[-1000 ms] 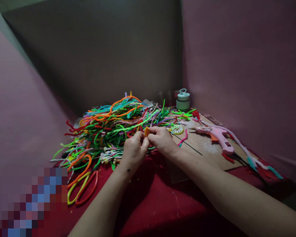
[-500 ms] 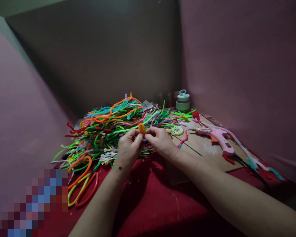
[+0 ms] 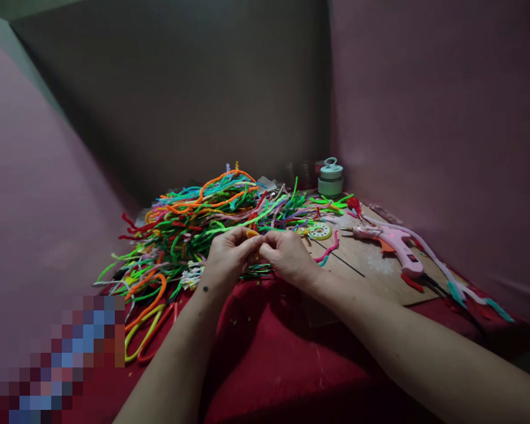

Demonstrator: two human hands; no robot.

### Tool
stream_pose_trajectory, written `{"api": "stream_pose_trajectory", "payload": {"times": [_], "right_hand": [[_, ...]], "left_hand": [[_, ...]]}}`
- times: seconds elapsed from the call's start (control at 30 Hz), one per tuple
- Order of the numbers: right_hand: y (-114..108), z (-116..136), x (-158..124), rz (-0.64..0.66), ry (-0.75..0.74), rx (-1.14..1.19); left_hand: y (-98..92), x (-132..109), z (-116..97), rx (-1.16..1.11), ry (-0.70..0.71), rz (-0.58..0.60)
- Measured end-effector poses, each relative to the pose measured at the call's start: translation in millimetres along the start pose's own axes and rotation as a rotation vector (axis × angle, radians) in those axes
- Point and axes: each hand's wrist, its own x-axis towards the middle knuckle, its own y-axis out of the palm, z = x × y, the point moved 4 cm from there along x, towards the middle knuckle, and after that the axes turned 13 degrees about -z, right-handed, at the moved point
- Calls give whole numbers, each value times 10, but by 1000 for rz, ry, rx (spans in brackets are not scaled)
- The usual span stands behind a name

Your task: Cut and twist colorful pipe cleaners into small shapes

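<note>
Fingertips meeting in front of the pile, my left hand (image 3: 228, 254) and my right hand (image 3: 288, 257) are both closed in a pinch. Between them is a small orange-yellow pipe cleaner piece (image 3: 251, 234), mostly covered by the fingers, its top edge showing by the left thumb and forefinger. The right fingertips press against the same spot; how much of the piece they grip is hidden. Just behind the hands lies a large tangled heap of coloured pipe cleaners (image 3: 189, 221).
To the right, a pink glue gun (image 3: 395, 241) lies on a wooden board (image 3: 357, 262), beside a round yellow-rimmed disc (image 3: 320, 231) and a thin dark stick (image 3: 342, 259). A pale green jar (image 3: 331, 179) stands behind. Red cloth (image 3: 274, 347) covers the table; pink walls flank it.
My hands have drawn closer together, and the fingers now cover most of the orange-yellow piece that stood up between them. The left hand has turned slightly. The view has shifted a little.
</note>
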Motion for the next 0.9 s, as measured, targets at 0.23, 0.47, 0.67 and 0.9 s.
{"api": "stream_pose_trajectory", "payload": {"times": [0.23,0.47,0.67,0.9], "right_hand": [[-20,68,-26,-64,-76,-74],[-14,40,-9,-79,35,-25],[9,-38,18,-50,159,72],[59,-52,19,52,242,266]], "left_hand": [[13,-6,7,-27,30,-12],[23,-6,28,-25,51,-38],[31,-18,1,-11,36,19],[-16,31,39,-72,8,60]]}}
